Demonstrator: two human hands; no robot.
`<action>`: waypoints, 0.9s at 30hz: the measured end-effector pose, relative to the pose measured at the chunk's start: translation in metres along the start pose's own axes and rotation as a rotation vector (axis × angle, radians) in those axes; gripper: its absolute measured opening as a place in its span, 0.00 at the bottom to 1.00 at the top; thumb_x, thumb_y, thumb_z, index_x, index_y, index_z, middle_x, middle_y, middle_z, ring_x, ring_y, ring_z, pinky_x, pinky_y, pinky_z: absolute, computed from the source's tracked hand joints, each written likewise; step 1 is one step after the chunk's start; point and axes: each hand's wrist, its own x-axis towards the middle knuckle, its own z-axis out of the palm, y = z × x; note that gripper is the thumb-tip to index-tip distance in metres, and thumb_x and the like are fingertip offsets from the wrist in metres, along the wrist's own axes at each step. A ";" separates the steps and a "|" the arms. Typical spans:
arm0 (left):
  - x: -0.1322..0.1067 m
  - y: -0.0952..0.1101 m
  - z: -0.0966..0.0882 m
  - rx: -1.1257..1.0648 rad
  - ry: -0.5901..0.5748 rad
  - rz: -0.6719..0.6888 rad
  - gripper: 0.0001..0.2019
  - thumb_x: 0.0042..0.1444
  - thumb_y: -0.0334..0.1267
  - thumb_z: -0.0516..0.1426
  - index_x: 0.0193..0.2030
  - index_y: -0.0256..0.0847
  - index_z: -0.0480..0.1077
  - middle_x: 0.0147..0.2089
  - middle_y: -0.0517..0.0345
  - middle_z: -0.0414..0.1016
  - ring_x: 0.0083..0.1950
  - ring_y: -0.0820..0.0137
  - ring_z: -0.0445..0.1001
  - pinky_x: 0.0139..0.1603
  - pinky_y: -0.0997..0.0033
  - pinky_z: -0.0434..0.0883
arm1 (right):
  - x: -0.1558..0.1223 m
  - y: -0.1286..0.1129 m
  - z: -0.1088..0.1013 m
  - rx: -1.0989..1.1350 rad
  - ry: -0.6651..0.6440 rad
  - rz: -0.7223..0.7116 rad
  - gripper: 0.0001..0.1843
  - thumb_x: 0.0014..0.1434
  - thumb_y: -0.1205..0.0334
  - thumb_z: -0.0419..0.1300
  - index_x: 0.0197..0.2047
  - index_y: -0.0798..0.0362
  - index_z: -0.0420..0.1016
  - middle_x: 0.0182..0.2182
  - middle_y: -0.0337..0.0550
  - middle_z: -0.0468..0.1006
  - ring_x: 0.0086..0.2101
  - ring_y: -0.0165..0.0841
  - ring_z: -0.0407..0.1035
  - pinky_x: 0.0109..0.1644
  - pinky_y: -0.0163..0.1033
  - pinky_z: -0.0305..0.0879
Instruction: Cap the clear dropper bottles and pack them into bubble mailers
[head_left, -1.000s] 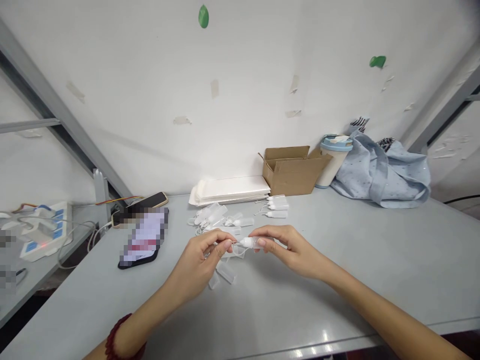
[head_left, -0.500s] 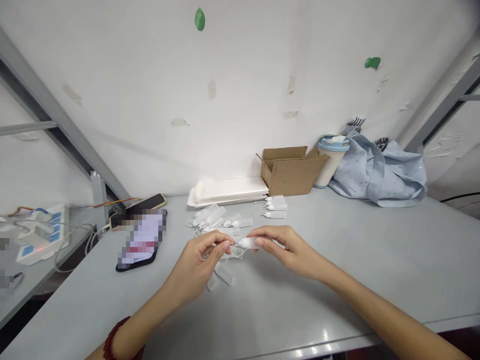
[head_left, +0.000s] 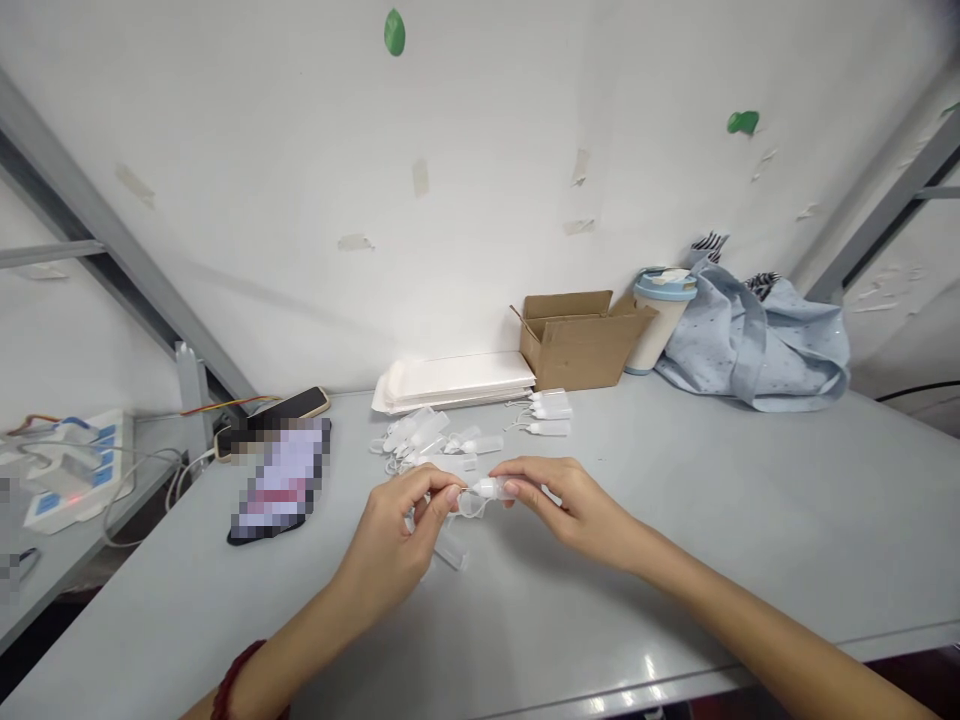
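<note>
My right hand (head_left: 574,505) grips a small translucent dropper bottle (head_left: 487,488) lying sideways, its white nozzle pointing left. At that nozzle, my left hand (head_left: 401,530) pinches a thin, needle-like piece between thumb and forefinger; most of it is hidden by the fingertips. A thin white loop hangs just below the nozzle. Behind my hands lies a loose pile of similar small bottles (head_left: 424,430) with white loops. Several more bottles (head_left: 550,428) lie side by side farther right. Another bottle (head_left: 451,550) rests on the table below my left fingertips, partly covered.
Flat white boxes (head_left: 457,378) and an open cardboard box (head_left: 577,352) stand along the wall. To their right are a lidded cup (head_left: 656,325) and a light blue bag (head_left: 795,350). Two phones (head_left: 279,485) lie left, near a power strip (head_left: 82,480) with cables.
The view has shifted slightly. Both hands keep their grips, and the needle-like piece shows less between the left fingertips and the nozzle.
</note>
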 end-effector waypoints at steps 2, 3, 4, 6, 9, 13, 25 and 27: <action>-0.001 -0.001 0.002 0.021 0.005 0.030 0.11 0.60 0.38 0.49 0.32 0.40 0.71 0.29 0.58 0.72 0.30 0.70 0.67 0.31 0.73 0.63 | -0.001 0.001 0.002 -0.018 0.015 -0.033 0.13 0.65 0.64 0.48 0.44 0.54 0.73 0.34 0.43 0.78 0.32 0.30 0.70 0.38 0.34 0.64; -0.001 -0.001 0.003 0.028 0.006 0.047 0.11 0.60 0.37 0.49 0.32 0.40 0.70 0.29 0.58 0.72 0.30 0.70 0.67 0.31 0.73 0.63 | -0.001 0.002 0.004 -0.030 0.021 -0.048 0.13 0.65 0.64 0.48 0.44 0.55 0.73 0.33 0.43 0.77 0.32 0.30 0.70 0.38 0.34 0.64; -0.001 -0.001 0.003 0.032 0.006 0.063 0.11 0.61 0.37 0.49 0.31 0.40 0.70 0.29 0.58 0.71 0.30 0.70 0.67 0.31 0.72 0.63 | -0.001 0.002 0.004 -0.041 0.023 -0.060 0.13 0.65 0.64 0.48 0.44 0.55 0.72 0.32 0.43 0.77 0.31 0.29 0.69 0.37 0.34 0.64; 0.000 -0.002 0.004 0.038 0.006 0.096 0.11 0.61 0.36 0.49 0.31 0.39 0.70 0.28 0.59 0.71 0.29 0.71 0.66 0.31 0.73 0.62 | -0.002 0.003 0.006 -0.062 0.024 -0.080 0.13 0.65 0.65 0.47 0.44 0.56 0.72 0.31 0.43 0.76 0.31 0.29 0.69 0.36 0.34 0.64; 0.000 -0.004 0.004 0.039 0.010 0.130 0.11 0.60 0.34 0.49 0.31 0.39 0.70 0.28 0.59 0.71 0.29 0.71 0.66 0.31 0.73 0.62 | -0.003 0.003 0.007 -0.100 0.032 -0.109 0.13 0.65 0.66 0.47 0.45 0.57 0.72 0.31 0.43 0.75 0.30 0.29 0.68 0.36 0.33 0.63; -0.002 -0.005 0.007 0.050 0.018 0.166 0.11 0.61 0.33 0.49 0.31 0.39 0.69 0.28 0.59 0.70 0.29 0.72 0.66 0.30 0.73 0.62 | -0.004 0.004 0.008 -0.163 0.042 -0.143 0.13 0.65 0.66 0.47 0.45 0.58 0.71 0.30 0.44 0.74 0.28 0.29 0.67 0.34 0.33 0.63; 0.012 0.000 -0.017 -0.175 -0.035 -0.071 0.11 0.58 0.41 0.53 0.31 0.39 0.73 0.30 0.59 0.74 0.34 0.71 0.70 0.33 0.75 0.63 | 0.002 -0.001 0.008 -0.057 0.122 -0.105 0.12 0.64 0.66 0.49 0.46 0.55 0.72 0.34 0.44 0.78 0.33 0.30 0.72 0.38 0.34 0.65; 0.012 0.000 -0.017 -0.197 -0.040 -0.061 0.11 0.58 0.41 0.54 0.29 0.39 0.73 0.29 0.60 0.74 0.33 0.71 0.69 0.33 0.75 0.63 | 0.002 -0.003 0.009 -0.049 0.123 -0.110 0.12 0.64 0.66 0.50 0.46 0.56 0.72 0.34 0.44 0.78 0.33 0.30 0.72 0.38 0.33 0.66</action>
